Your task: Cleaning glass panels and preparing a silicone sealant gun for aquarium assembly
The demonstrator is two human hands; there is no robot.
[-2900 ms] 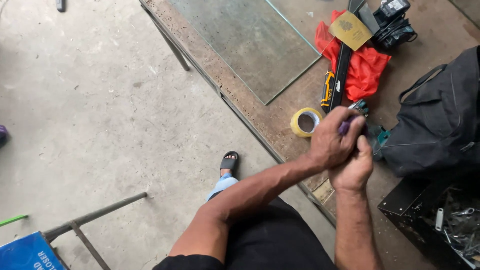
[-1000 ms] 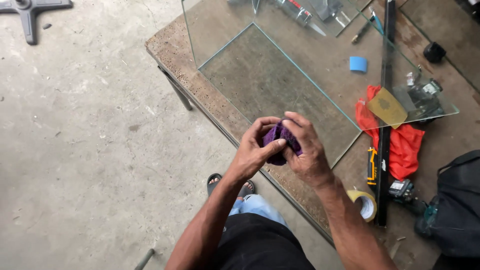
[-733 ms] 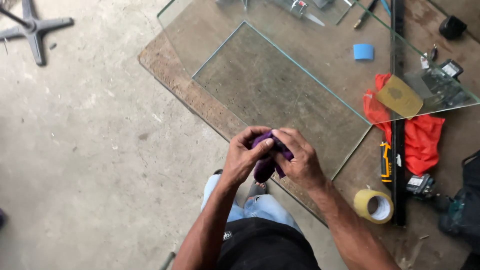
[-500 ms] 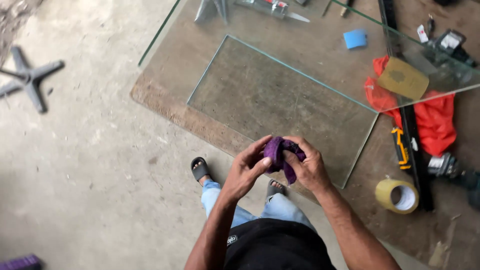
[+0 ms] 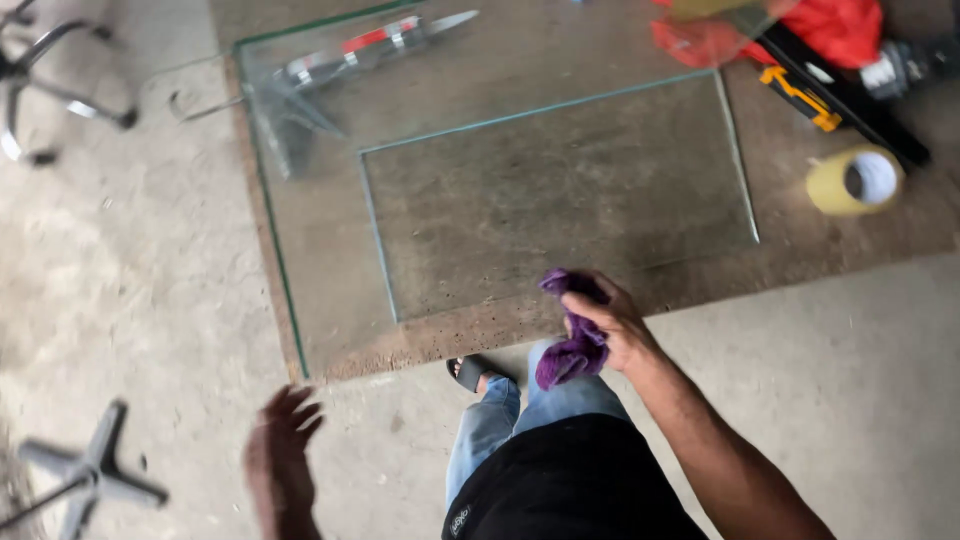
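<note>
My right hand grips a crumpled purple cloth just above the near edge of the brown board. A smaller glass pane lies flat on the board right beyond the cloth, and a larger glass sheet lies over the board's left part. My left hand hangs off to the lower left over the concrete floor, blurred, fingers spread and holding nothing.
A yellow tape roll sits on the board at the right, beside a long black level and a red cloth. A caulking gun lies under the glass. Metal chair bases stand on the floor at upper left and lower left.
Both hands held the purple cloth together before. Now my left hand has let go and dropped away to the left, while my right hand keeps the cloth. The view has swung around over the glass.
</note>
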